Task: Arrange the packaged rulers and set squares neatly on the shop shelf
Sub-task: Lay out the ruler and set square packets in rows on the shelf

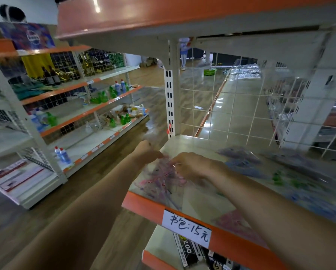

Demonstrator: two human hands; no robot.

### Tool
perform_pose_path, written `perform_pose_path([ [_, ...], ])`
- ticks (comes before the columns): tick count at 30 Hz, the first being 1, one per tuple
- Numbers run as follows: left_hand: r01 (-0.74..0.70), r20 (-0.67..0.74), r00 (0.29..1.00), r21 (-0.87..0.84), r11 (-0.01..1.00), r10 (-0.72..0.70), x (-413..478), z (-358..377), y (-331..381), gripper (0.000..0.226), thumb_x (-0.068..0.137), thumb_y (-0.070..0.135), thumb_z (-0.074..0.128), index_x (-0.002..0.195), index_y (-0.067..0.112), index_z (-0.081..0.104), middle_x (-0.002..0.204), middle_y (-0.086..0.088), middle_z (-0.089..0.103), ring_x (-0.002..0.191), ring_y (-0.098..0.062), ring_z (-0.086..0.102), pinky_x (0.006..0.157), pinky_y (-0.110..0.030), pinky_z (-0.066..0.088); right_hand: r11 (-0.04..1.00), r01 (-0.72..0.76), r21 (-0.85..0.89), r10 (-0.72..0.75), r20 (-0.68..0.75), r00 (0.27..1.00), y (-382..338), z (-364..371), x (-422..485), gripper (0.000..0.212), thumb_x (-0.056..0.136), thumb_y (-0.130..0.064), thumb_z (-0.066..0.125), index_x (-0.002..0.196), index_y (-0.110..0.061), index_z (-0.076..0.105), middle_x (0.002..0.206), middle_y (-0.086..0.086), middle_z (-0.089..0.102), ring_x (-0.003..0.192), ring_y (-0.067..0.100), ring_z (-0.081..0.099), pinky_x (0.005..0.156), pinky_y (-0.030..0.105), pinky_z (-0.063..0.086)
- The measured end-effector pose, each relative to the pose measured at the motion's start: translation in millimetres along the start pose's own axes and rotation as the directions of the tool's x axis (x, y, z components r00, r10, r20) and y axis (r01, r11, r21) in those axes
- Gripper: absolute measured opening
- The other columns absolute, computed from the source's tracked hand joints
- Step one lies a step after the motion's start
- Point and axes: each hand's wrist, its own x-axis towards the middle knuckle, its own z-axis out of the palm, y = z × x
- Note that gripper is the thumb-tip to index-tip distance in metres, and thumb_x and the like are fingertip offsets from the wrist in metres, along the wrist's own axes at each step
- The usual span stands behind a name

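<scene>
Early yet — your left hand (148,152) and right hand (192,165) pinch one packet (159,179); other packets (241,164) lie scattered on the shelf (143,204).

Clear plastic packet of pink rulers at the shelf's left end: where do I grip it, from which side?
Probably its far edge, from above: the clear plastic packet of pink rulers lies flat on the white shelf, so only the film edge offers a pinch. The left hand and right hand hold it there.

Clear-wrapped pink and purple ruler packs (163,178) lie jumbled flat at the shelf (192,145) left end.
</scene>
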Motion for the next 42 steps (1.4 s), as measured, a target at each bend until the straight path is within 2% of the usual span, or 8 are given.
perform_pose_path([
  [3, 0.020, -0.019, 1.000, -0.083, 0.996, -0.022, 7.5, 1.3, -6.8, 0.017, 0.081, 0.004, 0.069, 0.083, 0.008, 0.053, 0.072, 0.001, 0.046, 0.063, -0.010, 0.046, 0.048, -0.019, 0.036, 0.999, 0.048, 0.025, -0.049, 0.024, 0.999, 2.4, -9.9, -6.8, 0.045, 0.091, -0.019, 0.051, 0.135, -0.026, 0.051, 0.132, 0.002, 0.055, 0.114, 0.021, 0.053, 0.084, 0.025, 0.040],
  [6, 0.062, 0.004, 0.998, -0.171, 0.983, -0.062, 12.9, 0.9, -11.3, 0.027, 0.081, -0.003, 0.066, 0.066, 0.012, 0.049, 0.073, 0.001, 0.046, 0.065, -0.011, 0.048, 0.055, -0.021, 0.043, 0.997, 0.067, -0.024, -0.066, 0.017, 0.998, 5.7, -12.5, -13.5, 0.061, 0.086, -0.037, 0.061, 0.142, -0.023, 0.041, 0.142, 0.003, 0.046, 0.124, 0.023, 0.048, 0.089, 0.029, 0.041],
  [9, 0.111, -0.014, 0.993, -0.234, 0.966, -0.117, 15.9, -3.4, -14.0, 0.016, 0.082, -0.003, 0.065, 0.073, 0.008, 0.059, 0.081, -0.007, 0.057, 0.068, -0.015, 0.053, 0.055, -0.024, 0.045, 0.996, 0.058, -0.068, -0.056, 0.023, 0.998, 4.3, -9.7, -18.6, 0.070, 0.079, -0.043, 0.068, 0.141, -0.019, 0.043, 0.141, 0.002, 0.046, 0.122, 0.023, 0.049, 0.094, 0.034, 0.046],
  [14, 0.164, 0.002, 0.985, -0.356, 0.920, -0.175, 15.4, -14.2, -19.2, 0.004, 0.083, -0.002, 0.064, 0.083, 0.000, 0.061, 0.060, -0.008, 0.048, 0.050, -0.015, 0.045, 0.047, -0.024, 0.044, 0.992, 0.034, -0.121, -0.032, 0.022, 0.999, 2.4, -9.2, -18.1, 0.053, 0.076, -0.045, 0.070, 0.117, -0.012, 0.064, 0.119, 0.007, 0.060, 0.105, 0.025, 0.060, 0.090, 0.042, 0.052],
  [21, 0.229, 0.086, 0.973, -0.511, 0.828, -0.216, 3.5, -28.9, -25.2, 0.007, 0.086, -0.002, 0.060, 0.092, 0.000, 0.062, 0.077, -0.014, 0.064, 0.062, -0.020, 0.061, 0.055, -0.031, 0.052, 0.995, 0.061, 0.073, -0.057, -0.057, 0.997, 6.5, -9.7, -18.2, 0.046, 0.080, -0.029, 0.071, 0.121, -0.016, 0.056, 0.118, 0.000, 0.055, 0.103, 0.017, 0.055, 0.084, 0.030, 0.048],
  [29, 0.073, -0.064, 0.986, -0.667, 0.741, -0.154, -10.1, -27.9, -6.9, 0.007, 0.086, -0.004, 0.059, 0.088, 0.002, 0.062, 0.061, -0.012, 0.068, 0.059, -0.023, 0.066, 0.055, -0.033, 0.057, 0.830, 0.129, 0.543, -0.008, -0.220, 0.976, 29.1, -21.9, -36.1, 0.006, 0.084, -0.007, 0.065, 0.084, -0.012, 0.061, 0.074, 0.005, 0.070, 0.063, 0.014, 0.060, 0.059, 0.027, 0.049],
  [35, 0.025, 0.085, 0.995, -0.673, 0.739, 0.043, -31.2, 11.0, 45.2, 0.020, 0.092, 0.001, 0.051, 0.110, -0.004, 0.057, 0.082, -0.015, 0.071, 0.063, -0.024, 0.069, 0.052, -0.032, 0.057, 0.730, 0.163, 0.664, 0.127, -0.366, 0.922, 62.5, -36.4, -75.4, 0.008, 0.086, -0.007, 0.064, 0.079, -0.005, 0.065, 0.055, 0.004, 0.061, 0.055, 0.017, 0.062, 0.045, 0.020, 0.046],
  [42, -0.021, 0.303, 0.921, -0.590, 0.807, 0.246, -67.0, 75.3, 120.5, 0.007, 0.094, 0.004, 0.049, 0.093, 0.007, 0.056, 0.080, -0.008, 0.069, 0.062, -0.019, 0.067, 0.062, -0.032, 0.056, 0.693, 0.089, 0.715, 0.337, -0.431, 0.837, 125.6, -49.2, -133.1, 0.009, 0.087, -0.019, 0.067, 0.085, -0.011, 0.070, 0.050, -0.006, 0.060, 0.062, 0.018, 0.065, 0.066, 0.033, 0.052],
])
